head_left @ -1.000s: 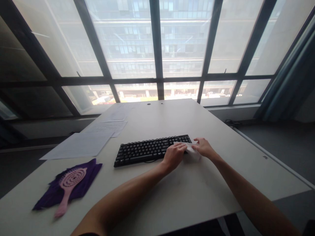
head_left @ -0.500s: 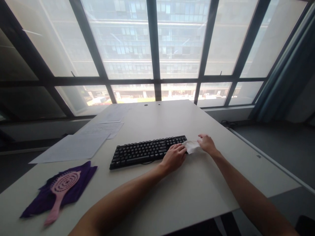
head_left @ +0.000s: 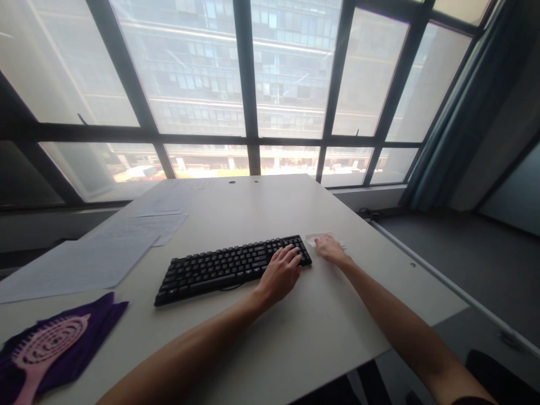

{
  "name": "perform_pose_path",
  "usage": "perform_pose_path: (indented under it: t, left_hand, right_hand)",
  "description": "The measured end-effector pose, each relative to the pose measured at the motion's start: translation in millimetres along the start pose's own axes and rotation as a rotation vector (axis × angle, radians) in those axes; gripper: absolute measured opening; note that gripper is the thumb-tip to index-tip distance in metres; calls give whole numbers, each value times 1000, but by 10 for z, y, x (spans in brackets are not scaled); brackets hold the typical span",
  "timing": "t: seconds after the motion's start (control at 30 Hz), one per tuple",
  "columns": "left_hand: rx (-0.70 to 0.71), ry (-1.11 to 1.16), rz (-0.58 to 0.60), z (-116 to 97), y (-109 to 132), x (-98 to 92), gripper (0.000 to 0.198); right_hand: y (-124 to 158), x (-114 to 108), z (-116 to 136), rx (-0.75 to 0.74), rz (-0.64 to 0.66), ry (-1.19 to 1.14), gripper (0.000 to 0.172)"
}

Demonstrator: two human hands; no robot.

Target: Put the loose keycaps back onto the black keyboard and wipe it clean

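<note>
My left hand (head_left: 282, 271) rests on the right end of a black keyboard (head_left: 219, 267), fingers stretched apart over the number keys. It holds nothing. Just past the keyboard's right edge, my right hand (head_left: 331, 248) presses down on a thin white tissue (head_left: 311, 238) against the tabletop, its fingers bent and close together on it. Part of the tissue is hidden beneath this hand; its edges show on the left and right. A short piece of cable shows under the keyboard's front edge.
A pink hairbrush (head_left: 53, 343) lies on a folded purple cloth (head_left: 99, 332) at the near left. Printed paper sheets (head_left: 97, 256) spread along the left side of the white table (head_left: 253, 208). Tall windows stand behind, with a blue curtain (head_left: 447, 118) at right.
My right hand has come down onto the tissue, which has moved off the keyboard's corner onto the table. My left hand has let go of the tissue and spread over the keys. The view has turned right.
</note>
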State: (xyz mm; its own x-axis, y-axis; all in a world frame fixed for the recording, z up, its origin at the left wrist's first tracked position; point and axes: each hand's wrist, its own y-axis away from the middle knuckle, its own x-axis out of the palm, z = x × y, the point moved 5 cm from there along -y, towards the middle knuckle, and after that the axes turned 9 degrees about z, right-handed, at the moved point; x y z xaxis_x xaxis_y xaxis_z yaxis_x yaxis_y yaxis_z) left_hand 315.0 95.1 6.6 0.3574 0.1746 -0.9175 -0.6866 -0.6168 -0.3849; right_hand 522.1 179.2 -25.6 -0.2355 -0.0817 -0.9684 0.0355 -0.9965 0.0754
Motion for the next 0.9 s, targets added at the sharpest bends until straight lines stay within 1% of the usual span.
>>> perform_pose_path:
  t: [0.1, 0.23, 0.3, 0.4, 0.5, 0.57, 0.67, 0.77, 0.9]
  left_hand:
    - [14, 9, 6, -23, 1, 0, 29]
    - [9, 1, 28, 5, 12, 30, 30]
    - [3, -7, 40, 21, 19, 45, 30]
    - [-20, -18, 53, 37, 20, 71, 32]
    - [-47, -23, 79, 48, 8, 118, 36]
    - [-53, -17, 99, 53, 1, 151, 40]
    - [-56, -2, 125, 62, 2, 177, 42]
    - [-62, 13, 142, 71, 14, 169, 42]
    - [-58, 47, 141, 81, 30, 141, 41]
  right_hand:
    - [-222, -84, -297, 139, 30, 26, 54]
    - [-455, -201, -534, 199, 48, 34, 56]
    - [-511, -212, -584, 228, 30, 34, 61]
    - [-542, -124, -570, 259, 14, 37, 64]
    - [-584, 3, -545, 284, 47, 41, 65]
    - [-647, 30, -582, 315, 75, 41, 66]
    - [-794, -27, -721, 363, 118, 34, 66]
    - [-946, -126, -877, 377, 145, 19, 67]
    - [-1046, -234, -1020, 382, 141, 3, 68]
